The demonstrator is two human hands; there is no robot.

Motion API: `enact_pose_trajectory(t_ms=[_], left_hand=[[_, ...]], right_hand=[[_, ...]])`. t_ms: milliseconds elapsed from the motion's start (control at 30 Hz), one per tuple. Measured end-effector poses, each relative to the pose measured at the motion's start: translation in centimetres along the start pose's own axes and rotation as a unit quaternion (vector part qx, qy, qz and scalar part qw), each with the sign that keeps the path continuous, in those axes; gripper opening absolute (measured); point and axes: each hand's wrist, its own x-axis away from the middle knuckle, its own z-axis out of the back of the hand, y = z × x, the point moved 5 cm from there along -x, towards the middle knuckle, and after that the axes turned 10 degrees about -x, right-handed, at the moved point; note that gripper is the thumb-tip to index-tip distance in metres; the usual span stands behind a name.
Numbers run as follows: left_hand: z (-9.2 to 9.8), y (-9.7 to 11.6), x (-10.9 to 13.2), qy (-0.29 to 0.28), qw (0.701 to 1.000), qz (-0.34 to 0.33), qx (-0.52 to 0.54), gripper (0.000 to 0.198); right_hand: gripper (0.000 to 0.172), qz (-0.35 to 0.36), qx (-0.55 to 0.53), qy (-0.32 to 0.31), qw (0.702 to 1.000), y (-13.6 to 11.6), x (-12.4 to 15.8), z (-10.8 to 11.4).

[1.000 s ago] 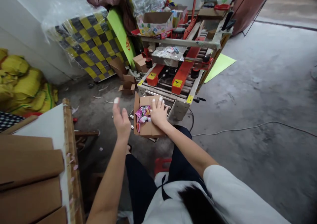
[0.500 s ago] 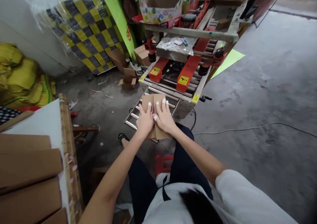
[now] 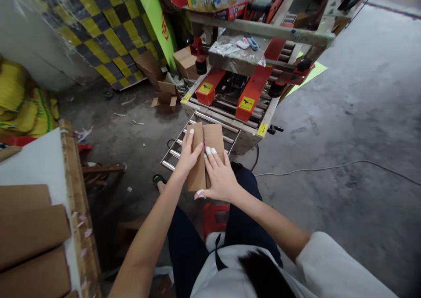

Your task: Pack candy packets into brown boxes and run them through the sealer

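a grey concrete floor (image 3: 329, 113) spreads under a carton sealing machine (image 3: 253, 83) with red guides, its steel rollers (image 3: 169, 165) reaching toward the person. the cardboard box (image 3: 213, 135) lies on those rollers, just short of the machine's mouth. a second ago its flaps stood open over bright packets while the left hand (image 3: 187, 155) hung in the air. now both flaps are folded down, and the right hand (image 3: 221, 178) has slid back toward the near end. the left hand lies flat, fingers straight, on the left flap. the right rests palm down, fingers spread, on the right flap, gripping nothing. the box is plain brown and long, with a purple sliver in its centre seam.
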Motion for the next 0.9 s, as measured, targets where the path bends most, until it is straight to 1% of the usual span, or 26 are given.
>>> enact_pose_trajectory(t_ms=[100,167,267,333,400,467,533,600,633,700,767,800,833,867,900], left_hand=[[-0.2,0.3,0.0,-0.007,0.998,0.009,-0.066,0.072],[-0.2,0.5,0.0,-0.009,0.995,0.017,-0.096,0.072],[0.0,0.8,-0.1,-0.014,0.994,0.011,-0.104,0.071],[0.1,0.8,-0.1,-0.015,0.995,0.007,-0.103,0.071],[0.1,0.8,-0.1,-0.01,0.994,0.007,-0.107,0.07],[0.0,0.7,0.0,0.0,0.994,0.007,-0.108,0.069],[0.0,0.4,-0.2,0.012,0.995,0.003,-0.097,0.067],[0.1,0.1,-0.7,0.027,0.997,-0.007,-0.066,0.062],[0.2,-0.1,-1.1,0.039,0.998,-0.011,-0.041,0.059],[0.8,-0.6,-1.5,0.083,0.996,-0.004,0.024,0.057],[1.6,-1.4,-0.9,0.153,0.984,0.03,0.089,0.064],[2.0,-1.9,0.1,0.184,0.975,0.055,0.115,0.068],[2.4,-2.5,1.6,0.21,0.965,0.082,0.134,0.072],[2.7,-3.2,3.5,0.217,0.959,0.106,0.15,0.074],[3.0,-4.0,5.7,0.207,0.957,0.125,0.161,0.073]], right_hand=[[0.124,0.004,-0.006,-0.019,1.0,-0.3,-0.3,0.0],[0.123,0.011,-0.021,-0.009,1.0,-0.3,-0.2,0.0],[0.121,0.025,-0.075,0.044,0.996,0.2,0.2,-0.1],[0.118,0.021,-0.115,0.087,0.989,0.7,0.6,-0.1],[0.121,0.016,-0.134,0.108,0.985,0.9,1.0,-0.2],[0.128,0.031,-0.121,0.08,0.989,0.5,1.3,-0.4],[0.132,0.055,-0.079,0.02,0.995,-0.3,1.6,-0.7],[0.126,0.055,-0.037,-0.027,0.997,-0.9,1.6,-0.8],[0.12,0.046,-0.023,-0.035,0.998,-1.0,1.4,-0.7],[0.108,0.02,-0.01,-0.026,0.999,-0.7,0.3,-0.6],[0.101,-0.006,0.001,-0.002,1.0,0.4,-2.0,-0.3],[0.099,-0.024,0.01,0.013,1.0,1.4,-3.8,0.1],[0.098,-0.045,0.021,0.03,0.998,2.6,-5.8,0.6],[0.098,-0.069,0.031,0.047,0.996,4.1,-8.1,1.5],[0.098,-0.094,0.042,0.063,0.993,5.8,-10.5,2.6]])
